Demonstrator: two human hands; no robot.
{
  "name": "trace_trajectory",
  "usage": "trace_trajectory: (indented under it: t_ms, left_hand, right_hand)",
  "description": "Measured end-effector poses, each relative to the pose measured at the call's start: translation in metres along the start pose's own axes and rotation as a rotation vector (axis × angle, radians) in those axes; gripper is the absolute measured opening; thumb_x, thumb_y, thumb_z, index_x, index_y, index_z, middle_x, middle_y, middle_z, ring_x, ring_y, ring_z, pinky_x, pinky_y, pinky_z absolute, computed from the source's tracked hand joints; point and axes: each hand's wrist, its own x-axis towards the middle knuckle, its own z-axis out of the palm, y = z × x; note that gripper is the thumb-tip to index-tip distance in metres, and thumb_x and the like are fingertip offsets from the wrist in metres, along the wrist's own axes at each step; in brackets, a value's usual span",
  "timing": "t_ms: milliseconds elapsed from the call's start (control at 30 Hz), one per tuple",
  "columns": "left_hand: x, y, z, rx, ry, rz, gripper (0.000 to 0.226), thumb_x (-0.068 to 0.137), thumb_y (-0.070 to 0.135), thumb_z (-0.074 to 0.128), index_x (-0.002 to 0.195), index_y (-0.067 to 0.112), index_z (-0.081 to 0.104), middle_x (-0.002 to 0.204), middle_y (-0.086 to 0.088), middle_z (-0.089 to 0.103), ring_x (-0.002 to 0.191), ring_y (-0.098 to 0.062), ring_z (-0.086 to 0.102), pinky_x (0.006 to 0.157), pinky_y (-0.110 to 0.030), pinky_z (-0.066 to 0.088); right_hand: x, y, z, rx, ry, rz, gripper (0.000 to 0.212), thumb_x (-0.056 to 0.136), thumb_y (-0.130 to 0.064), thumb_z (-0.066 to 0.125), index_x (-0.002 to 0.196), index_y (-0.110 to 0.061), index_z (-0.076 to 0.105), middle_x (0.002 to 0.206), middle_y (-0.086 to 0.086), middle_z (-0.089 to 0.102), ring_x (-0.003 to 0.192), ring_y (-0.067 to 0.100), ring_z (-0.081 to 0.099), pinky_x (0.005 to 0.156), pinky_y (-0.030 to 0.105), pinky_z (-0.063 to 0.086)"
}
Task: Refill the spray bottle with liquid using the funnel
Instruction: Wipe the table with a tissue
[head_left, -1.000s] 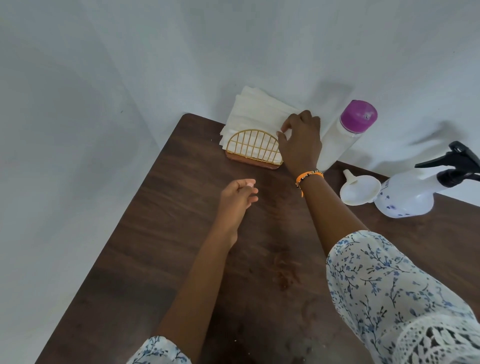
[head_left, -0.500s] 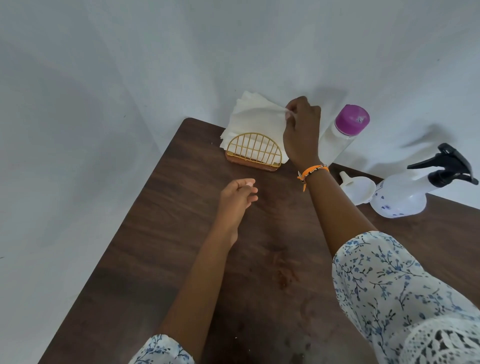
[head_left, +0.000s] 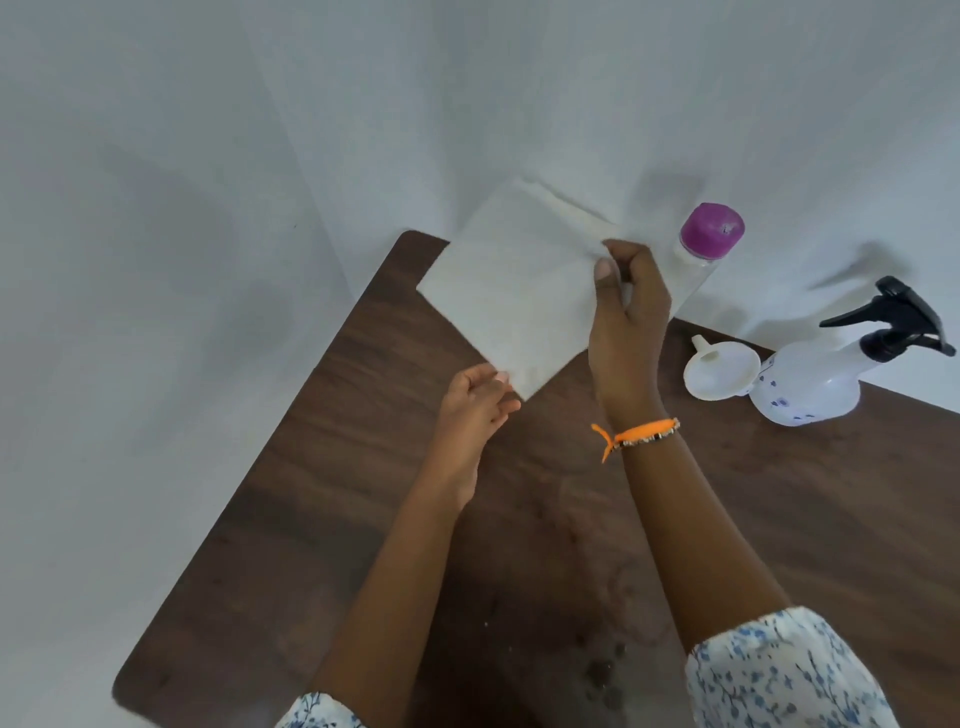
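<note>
Over the near surface (head_left: 363, 519) | my left grip (head_left: 475, 402) has risen, fingers spread, touching the napkin (head_left: 511, 291) | right grip (head_left: 626, 312) pinches it, now lifted clear of its stack | funnel (head_left: 722, 375) and bottle (head_left: 810, 382) untouched beyond, touching each other | refill not begun, I judge.

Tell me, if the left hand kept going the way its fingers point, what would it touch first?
The napkin. The left hand points up and right at its lower corner, which the right hand holds up; the fingertips look almost on it already, though depth is hard to judge.
</note>
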Motion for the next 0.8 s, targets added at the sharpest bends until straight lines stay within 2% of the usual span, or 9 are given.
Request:
trace_trajectory:
  t_ms: [200, 333, 400, 433, 500, 567, 633, 700, 800]
  left_hand:
    - [-0.052, -0.033, -0.033, -0.15, -0.066, 0.018, 0.039, 0.092, 0.014, 0.055, 0.129, 0.019, 0.047, 0.124, 0.003, 0.062, 0.112, -0.014, 0.06, 0.092, -0.033, 0.051]
    - [-0.075, -0.066, -0.051, 0.089, 0.124, -0.045, 0.049, 0.088, 0.009, 0.06, 0.134, 0.017, 0.045, 0.129, 0.002, 0.058, 0.117, -0.017, 0.056, 0.099, -0.041, 0.047]
    - [-0.085, -0.081, -0.056, 0.238, 0.189, -0.074, 0.052, 0.087, 0.011, 0.062, 0.135, 0.016, 0.044, 0.132, 0.001, 0.054, 0.118, -0.018, 0.053, 0.101, -0.041, 0.045]
    - [-0.091, -0.088, -0.058, 0.289, 0.198, -0.075, 0.047, 0.086, 0.009, 0.062, 0.13, 0.017, 0.048, 0.126, 0.002, 0.058, 0.113, -0.016, 0.056, 0.097, -0.036, 0.049]
    - [-0.104, -0.095, -0.058, 0.356, 0.194, -0.06, 0.027, 0.085, 0.001, 0.058, 0.104, 0.019, 0.061, 0.094, 0.003, 0.067, 0.086, -0.009, 0.062, 0.073, -0.016, 0.053]
    - [-0.113, -0.099, -0.054, 0.427, 0.183, -0.075, 0.017, 0.083, -0.003, 0.054, 0.082, 0.012, 0.062, 0.069, 0.001, 0.063, 0.063, -0.007, 0.059, 0.05, -0.009, 0.045]
    - [-0.116, -0.101, -0.049, 0.561, 0.123, -0.188, 0.022, 0.086, -0.002, 0.051, 0.068, 0.01, 0.053, 0.061, 0.001, 0.054, 0.054, -0.006, 0.055, 0.041, -0.006, 0.037]
    - [-0.121, -0.107, -0.048, 0.646, 0.065, -0.291, 0.032, 0.09, -0.001, 0.048, 0.062, 0.014, 0.044, 0.062, 0.004, 0.047, 0.058, -0.006, 0.052, 0.043, -0.008, 0.037]
    - [-0.13, -0.121, -0.054, 0.491, 0.081, -0.177, 0.027, 0.088, 0.0, 0.051, 0.067, 0.017, 0.055, 0.067, 0.005, 0.058, 0.062, 0.0, 0.057, 0.058, -0.005, 0.043]
  right_hand:
    - [-0.085, 0.015, -0.024, -0.013, -0.091, 0.301, 0.014, 0.093, -0.008, 0.049, 0.09, -0.014, 0.061, 0.087, -0.012, 0.061, 0.075, -0.01, 0.053, 0.065, 0.006, 0.041]
    - [-0.136, 0.032, -0.043, -0.213, -0.211, 0.305, 0.022, 0.085, -0.003, 0.053, 0.079, -0.024, 0.059, 0.091, -0.005, 0.059, 0.082, 0.002, 0.054, 0.071, 0.017, 0.04]
    - [-0.159, 0.037, -0.052, -0.333, -0.324, 0.22, 0.026, 0.079, 0.003, 0.053, 0.084, -0.022, 0.059, 0.097, -0.004, 0.054, 0.084, 0.007, 0.051, 0.075, 0.023, 0.044]
    - [-0.169, 0.035, -0.054, -0.384, -0.396, 0.157, 0.027, 0.077, 0.003, 0.053, 0.091, -0.019, 0.06, 0.1, -0.004, 0.053, 0.088, 0.007, 0.05, 0.079, 0.03, 0.046]
    - [-0.185, 0.036, -0.059, -0.381, -0.58, 0.088, 0.033, 0.079, -0.004, 0.052, 0.111, -0.009, 0.058, 0.111, 0.004, 0.056, 0.103, 0.012, 0.05, 0.09, 0.044, 0.043]
    - [-0.198, 0.04, -0.06, -0.334, -0.792, 0.165, 0.047, 0.083, -0.003, 0.052, 0.13, -0.002, 0.048, 0.129, 0.022, 0.051, 0.123, 0.028, 0.046, 0.102, 0.05, 0.036]
    - [-0.219, 0.055, -0.063, -0.35, -0.895, 0.011, 0.061, 0.08, -0.002, 0.055, 0.137, -0.02, 0.042, 0.141, 0.004, 0.043, 0.129, 0.021, 0.041, 0.106, 0.042, 0.034]
    - [-0.237, 0.072, -0.07, -0.432, -0.878, -0.149, 0.07, 0.074, 0.001, 0.061, 0.134, -0.031, 0.042, 0.134, -0.021, 0.038, 0.123, 0.001, 0.038, 0.103, 0.031, 0.033]
    - [-0.245, 0.065, -0.071, -0.359, -0.761, -0.127, 0.058, 0.077, -0.002, 0.062, 0.121, -0.039, 0.051, 0.115, -0.018, 0.055, 0.105, 0.005, 0.053, 0.091, 0.036, 0.044]
